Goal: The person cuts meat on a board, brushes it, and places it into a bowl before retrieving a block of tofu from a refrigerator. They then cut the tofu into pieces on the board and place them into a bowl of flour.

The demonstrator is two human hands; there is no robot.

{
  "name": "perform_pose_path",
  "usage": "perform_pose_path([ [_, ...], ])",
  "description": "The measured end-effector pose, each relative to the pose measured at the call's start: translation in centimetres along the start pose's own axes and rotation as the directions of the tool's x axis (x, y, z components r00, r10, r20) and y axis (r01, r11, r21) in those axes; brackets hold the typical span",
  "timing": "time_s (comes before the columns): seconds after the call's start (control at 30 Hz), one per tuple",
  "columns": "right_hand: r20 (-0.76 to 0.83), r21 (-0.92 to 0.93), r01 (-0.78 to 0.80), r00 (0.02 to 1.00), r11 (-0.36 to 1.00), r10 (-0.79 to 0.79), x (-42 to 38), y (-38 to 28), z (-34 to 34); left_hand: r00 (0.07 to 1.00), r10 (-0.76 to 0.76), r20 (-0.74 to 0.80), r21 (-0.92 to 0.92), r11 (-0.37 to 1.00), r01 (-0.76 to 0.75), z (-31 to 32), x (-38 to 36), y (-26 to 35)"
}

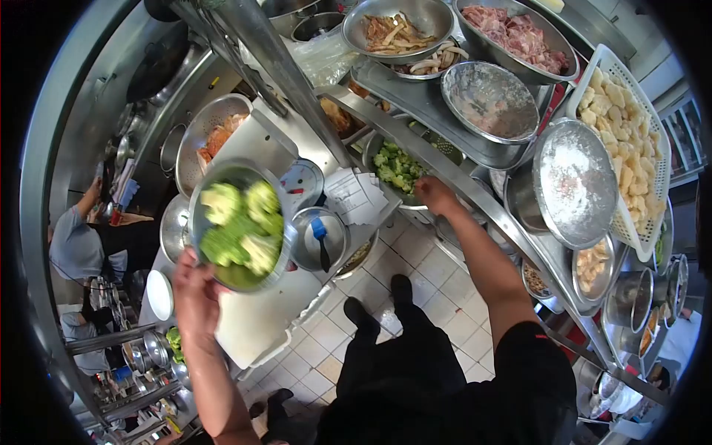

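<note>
1. My left hand (194,291) grips the near rim of a steel bowl of broccoli (239,225), fingers wrapped under the edge and thumb over it, so the hand is closed on the rim. I hold the bowl lifted clear of the white cutting board (256,315) on the worktop (297,130); it tilts a little away from me, which keeps the florets piled against the far wall.

2. My left forearm rises from the bottom of the view, elbow bent, wrist cocked back to carry the bowl's weight from one side.

3. My right hand (436,194) reaches out to the rim of the inset container of broccoli florets (397,169), sunk into the steel rail (475,196) at the worktop's far edge. The fingers curl down at the container's near edge; I cannot tell whether they pinch a floret or just rest there.

4. My right arm is stretched nearly straight, crossing over the tiled floor (437,297).

5. Just beside the lifted bowl sits a small steel pot with a blue-handled tool (320,236), and paper tickets (356,196) lie between it and the container.
</note>
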State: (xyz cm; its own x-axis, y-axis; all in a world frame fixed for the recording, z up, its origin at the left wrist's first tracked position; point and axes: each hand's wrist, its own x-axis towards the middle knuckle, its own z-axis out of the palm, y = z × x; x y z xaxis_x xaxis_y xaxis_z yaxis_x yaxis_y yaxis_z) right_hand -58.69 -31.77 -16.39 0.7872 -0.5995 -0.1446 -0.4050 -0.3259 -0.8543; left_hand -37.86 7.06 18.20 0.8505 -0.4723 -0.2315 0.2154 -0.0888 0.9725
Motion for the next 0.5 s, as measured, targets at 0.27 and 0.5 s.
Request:
perform_pose_path([
  [0.27, -0.023, -0.498, -0.316, 0.936, 0.808, 0.352, 8.2, 1.9, 7.3, 0.991, -0.1, -0.091, 0.007, 0.995, 0.101, -0.8, 9.6, 1.4],
  [0.5, 0.047, -0.517, -0.315, 0.918, 0.796, 0.394, 7.7, 1.1, 6.3, 0.994, -0.057, -0.094, -0.093, 0.995, 0.048, -0.7, 10.1, -0.5],
])
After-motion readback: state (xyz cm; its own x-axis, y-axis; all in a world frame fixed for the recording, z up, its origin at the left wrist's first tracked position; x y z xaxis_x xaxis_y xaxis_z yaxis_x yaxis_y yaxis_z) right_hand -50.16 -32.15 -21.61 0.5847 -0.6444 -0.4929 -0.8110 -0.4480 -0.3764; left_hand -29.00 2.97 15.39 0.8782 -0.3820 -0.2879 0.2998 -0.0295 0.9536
